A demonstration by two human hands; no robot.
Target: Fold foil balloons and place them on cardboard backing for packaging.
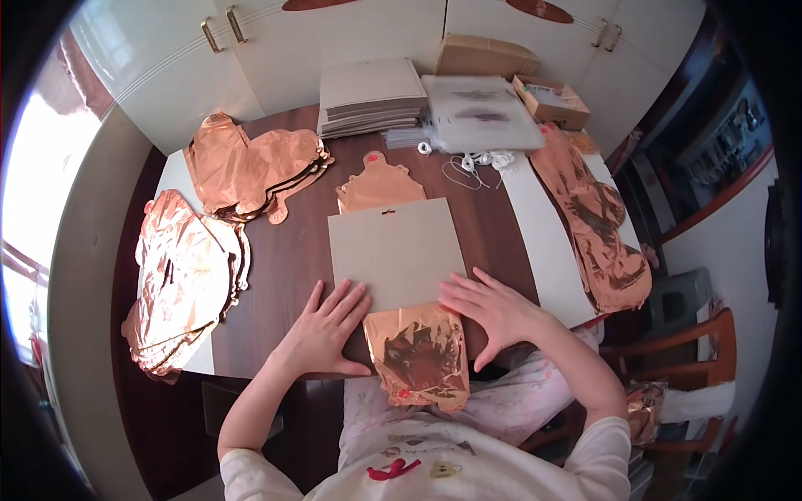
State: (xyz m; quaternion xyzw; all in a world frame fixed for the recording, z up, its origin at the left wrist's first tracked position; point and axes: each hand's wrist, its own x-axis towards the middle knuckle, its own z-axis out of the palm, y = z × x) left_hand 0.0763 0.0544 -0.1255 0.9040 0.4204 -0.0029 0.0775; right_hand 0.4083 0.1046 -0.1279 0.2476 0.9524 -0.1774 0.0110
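Note:
A grey-beige cardboard sheet (397, 255) with a small hanging slot lies on top of a flat copper-coloured foil balloon (418, 355). One end of the foil sticks out beyond the card's far edge; the other hangs over the table's near edge toward my lap. My left hand (327, 330) lies flat with fingers spread, fingertips at the card's lower left corner. My right hand (494, 311) is spread the same way, its fingertips on the lower right corner and the foil beside it. Neither hand grips anything.
Piles of copper foil balloons lie at the left (180, 280), far left (255, 167) and right (589, 217). At the back stand stacked cards (372, 96), clear plastic bags (480, 113), white string (484, 160) and a small box (551, 102). A wooden chair (710, 359) is at right.

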